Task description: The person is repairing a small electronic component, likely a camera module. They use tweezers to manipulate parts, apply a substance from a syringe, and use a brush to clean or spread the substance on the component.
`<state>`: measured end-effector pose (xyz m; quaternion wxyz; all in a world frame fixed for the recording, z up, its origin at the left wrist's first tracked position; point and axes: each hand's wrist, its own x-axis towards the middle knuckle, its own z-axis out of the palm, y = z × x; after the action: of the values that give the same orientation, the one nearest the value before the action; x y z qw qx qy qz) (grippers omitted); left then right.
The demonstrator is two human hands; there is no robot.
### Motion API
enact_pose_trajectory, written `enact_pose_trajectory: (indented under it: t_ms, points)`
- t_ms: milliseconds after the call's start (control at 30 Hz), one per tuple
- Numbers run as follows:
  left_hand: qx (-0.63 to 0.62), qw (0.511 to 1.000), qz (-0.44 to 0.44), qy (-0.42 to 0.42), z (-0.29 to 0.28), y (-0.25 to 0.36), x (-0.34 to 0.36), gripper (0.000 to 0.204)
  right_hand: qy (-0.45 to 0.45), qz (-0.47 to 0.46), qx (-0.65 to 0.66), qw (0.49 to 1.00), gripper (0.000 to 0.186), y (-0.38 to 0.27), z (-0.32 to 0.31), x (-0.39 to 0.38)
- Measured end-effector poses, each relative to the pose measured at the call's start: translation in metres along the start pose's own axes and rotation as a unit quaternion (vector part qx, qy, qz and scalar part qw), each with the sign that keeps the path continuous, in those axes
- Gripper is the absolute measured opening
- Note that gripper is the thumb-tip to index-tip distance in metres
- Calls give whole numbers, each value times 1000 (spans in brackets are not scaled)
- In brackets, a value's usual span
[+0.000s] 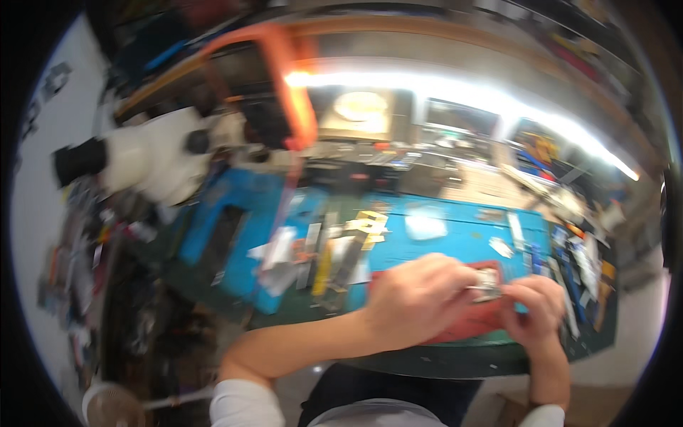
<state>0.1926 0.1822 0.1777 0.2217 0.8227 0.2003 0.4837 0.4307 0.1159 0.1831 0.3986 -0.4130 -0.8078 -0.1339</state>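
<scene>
Both of my hands pinch a small pale, silvery piece [488, 285] at the right front of the bench, too blurred to make out in detail. My left hand [416, 299] grips it from the left with curled fingers. My right hand [533, 309] holds it from the right between closed fingers. Beneath them lies a red pad [455, 327] on a blue mat [441, 245]. A small white piece [500, 247] lies just behind my hands.
A white microscope [153, 156] and an orange lamp arm [299, 107] stand at the back left. Yellow strips and tools [359, 231] lie mid-bench, more tools [590, 270] at right. A lit shelf [462, 107] runs behind; a fan [110, 406] is at lower left.
</scene>
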Motion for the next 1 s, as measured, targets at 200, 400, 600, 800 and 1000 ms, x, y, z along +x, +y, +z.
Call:
enact_pose_trajectory:
  t_ms: [200, 400, 600, 800, 1000]
  points:
    - [-57, 997, -38, -33, 4, 4, 2, 34, 41, -27, 47, 998, 27, 11, 1, 0]
    - [-17, 997, -43, -69, -2, 11, 6, 32, 35, -38, 47, 998, 26, 6, 0, 1]
    - [-19, 998, -19, -63, -5, 12, 11, 26, 32, -58, 52, 996, 29, 5, 2, 2]
    - [-28, 998, -44, -42, -4, 10, 9, 28, 115, -58, -90, 988, 24, 32, -22, 4]
    - [3, 1000, -22, -22, -4, 6, 6, 24, 12, 257, -34, 966, 19, 23, -50, 8]
